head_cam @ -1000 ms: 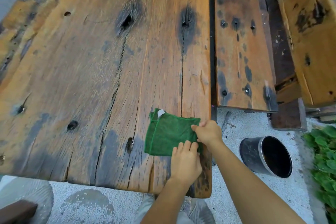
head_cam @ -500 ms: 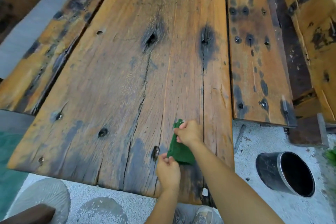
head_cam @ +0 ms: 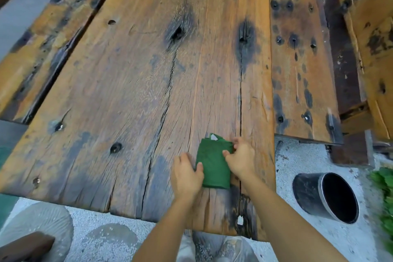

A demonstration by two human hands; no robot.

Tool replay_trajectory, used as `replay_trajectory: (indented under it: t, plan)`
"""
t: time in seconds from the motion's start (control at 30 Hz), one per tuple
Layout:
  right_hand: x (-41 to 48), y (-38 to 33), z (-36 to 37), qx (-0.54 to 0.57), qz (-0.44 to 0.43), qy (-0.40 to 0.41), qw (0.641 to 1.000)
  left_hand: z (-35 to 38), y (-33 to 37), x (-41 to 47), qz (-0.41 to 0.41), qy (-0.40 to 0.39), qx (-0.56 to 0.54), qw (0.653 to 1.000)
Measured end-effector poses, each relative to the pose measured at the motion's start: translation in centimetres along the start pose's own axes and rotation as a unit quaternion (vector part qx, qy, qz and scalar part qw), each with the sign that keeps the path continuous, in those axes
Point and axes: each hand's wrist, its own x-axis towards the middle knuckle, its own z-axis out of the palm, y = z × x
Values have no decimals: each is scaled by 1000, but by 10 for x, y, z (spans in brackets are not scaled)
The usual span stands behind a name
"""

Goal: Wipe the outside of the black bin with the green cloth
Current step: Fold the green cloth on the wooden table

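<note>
Both bare hands rest on a folded green cloth (head_cam: pixel 214 166) lying flat on a weathered brown wooden plank table (head_cam: pixel 131 95), lower centre of the frame. Left hand (head_cam: pixel 186 173): palm down at the cloth's left edge, thumb lying on the fabric, the other fingers spread loosely on the wood, closed on nothing. Right hand (head_cam: pixel 241 158): curled over the cloth's upper right corner, thumb and fingertips nipping the fabric at that edge. A small white tag (head_cam: pixel 213 138) shows at the cloth's far edge. The cloth forms a compact rectangle, its near edge just short of the table's front edge.

Black cylindrical bin with a pale metal rim (head_cam: pixel 308 193): lying tipped on its side on the pale gravel ground (head_cam: pixel 297 161), lower right of the frame, open mouth turned toward the right and the viewer. It sits below table level, well apart from the cloth and from both hands.

Table surface: long cracks along the grain, dark stains and several knot holes. A narrower stained wooden bench plank (head_cam: pixel 297 59) runs along the right side of the table, and another plank (head_cam: pixel 42 38) runs along the upper left. Green leafy foliage (head_cam: pixel 382 187) occupies the right margin, just beside the bin. Grey stone slabs (head_cam: pixel 42 225) lie at lower left.
</note>
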Motion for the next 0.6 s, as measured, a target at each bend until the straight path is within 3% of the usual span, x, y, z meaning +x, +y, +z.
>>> replay_trajectory:
  t: [0.13, 0.33, 0.5, 0.6]
  plan:
    - [18, 5, -3, 51, 66, -57, 995, -6, 21, 53, 92, -105, 39, 989]
    - [44, 5, 0, 101, 108, -127, 981, -4, 43, 109, 142, -222, 116, 958]
    - [60, -3, -21, 137, 67, -217, 964, -5, 60, 136, 160, -321, 149, 922]
    - [65, -12, -34, 170, 49, -234, 956, -4, 70, 142, 154, -328, 126, 924]
